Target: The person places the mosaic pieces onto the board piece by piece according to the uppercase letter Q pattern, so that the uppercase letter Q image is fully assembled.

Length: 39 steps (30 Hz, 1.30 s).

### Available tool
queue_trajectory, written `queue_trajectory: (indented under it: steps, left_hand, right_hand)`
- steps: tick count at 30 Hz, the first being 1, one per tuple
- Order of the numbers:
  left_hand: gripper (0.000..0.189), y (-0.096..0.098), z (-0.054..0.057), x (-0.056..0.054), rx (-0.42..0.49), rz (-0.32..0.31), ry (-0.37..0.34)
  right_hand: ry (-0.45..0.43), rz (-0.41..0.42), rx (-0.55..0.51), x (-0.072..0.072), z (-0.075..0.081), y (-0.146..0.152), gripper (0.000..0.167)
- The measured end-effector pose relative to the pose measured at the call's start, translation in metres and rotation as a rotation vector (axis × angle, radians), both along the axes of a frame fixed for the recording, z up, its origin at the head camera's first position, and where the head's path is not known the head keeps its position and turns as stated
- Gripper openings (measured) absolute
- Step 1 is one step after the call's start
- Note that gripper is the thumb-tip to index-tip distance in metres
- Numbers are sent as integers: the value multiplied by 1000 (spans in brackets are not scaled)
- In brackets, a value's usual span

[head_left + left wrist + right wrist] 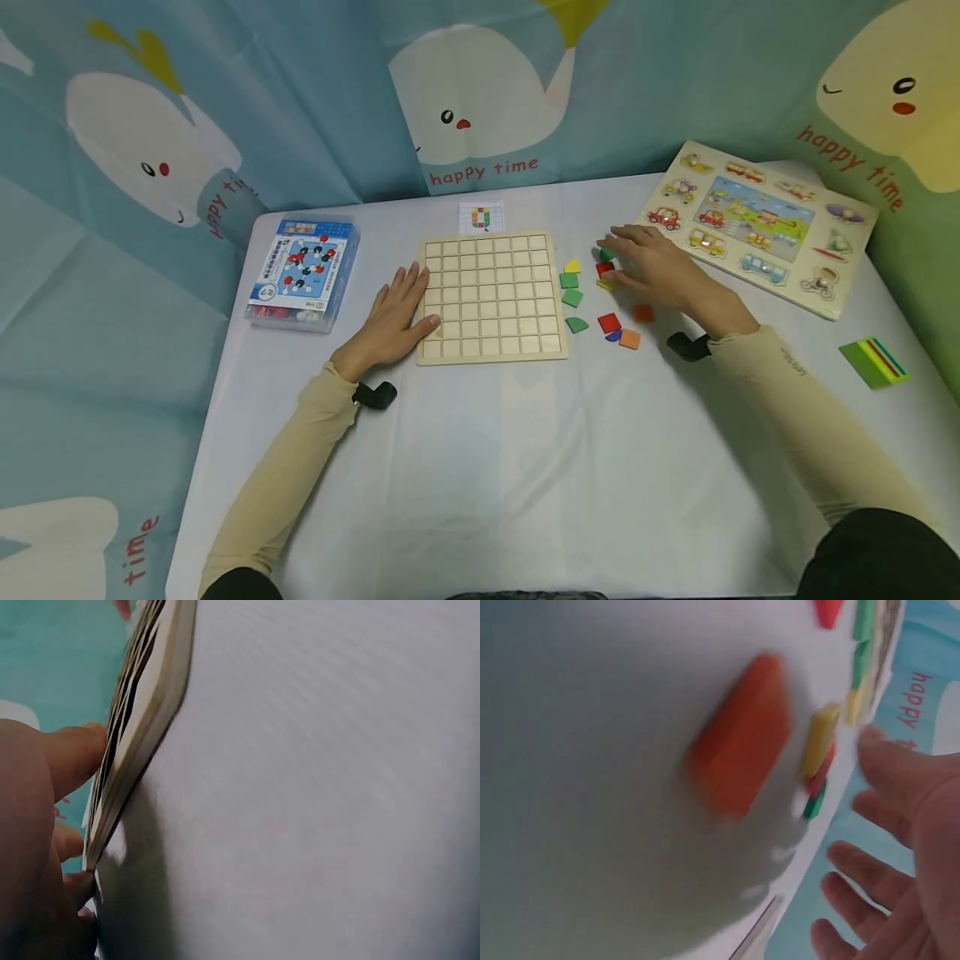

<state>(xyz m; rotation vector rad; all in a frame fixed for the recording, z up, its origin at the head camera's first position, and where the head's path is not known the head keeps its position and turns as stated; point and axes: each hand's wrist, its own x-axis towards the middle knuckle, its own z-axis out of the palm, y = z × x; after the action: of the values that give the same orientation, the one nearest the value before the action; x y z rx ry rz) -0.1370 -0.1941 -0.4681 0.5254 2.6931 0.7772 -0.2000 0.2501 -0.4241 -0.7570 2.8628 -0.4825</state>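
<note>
A square wooden grid board (492, 300) lies flat on the white table. My left hand (396, 315) rests at the board's left edge, fingers spread, the thumb on its face; the left wrist view shows the thumb (75, 754) against the rim. To the board's right my right hand (651, 265) hovers over small coloured pieces, its fingers spread and apart from them in the right wrist view. Near it are an orange square (746, 739), a yellow piece (821, 742), a red square (609, 322), and several green pieces (572, 297). Some pieces are partly hidden under the fingers.
A small pattern card (482, 217) lies behind the board. At the left stands a plastic box with a molecule picture (303, 271). A vehicle peg puzzle (757, 225) is at the back right, a striped green block (874, 362) at the right edge.
</note>
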Motion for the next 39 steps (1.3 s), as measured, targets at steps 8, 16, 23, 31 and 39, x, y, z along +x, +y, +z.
queue_trajectory:
  steps: [8, 16, 23, 31, 39]
  left_hand:
    - [85, 1, 0, -2, -25, 4, 0]
    - [85, -1, -7, 1, 1, 20, 30]
    - [83, -5, -10, 4, 5, 48, 32]
    - [83, -4, -10, 2, 77, 61, 49]
    - [82, -2, -10, 4, 96, 56, 54]
  right_hand:
    - [-94, 18, -46, -12, -8, -18, 40]
    - [-131, -1, -78, -12, -11, -26, 41]
    - [-153, -5, -80, -14, -12, -41, 40]
    - [-131, -37, -96, -13, -8, -45, 33]
    - [-74, -27, -64, -14, -11, -48, 29]
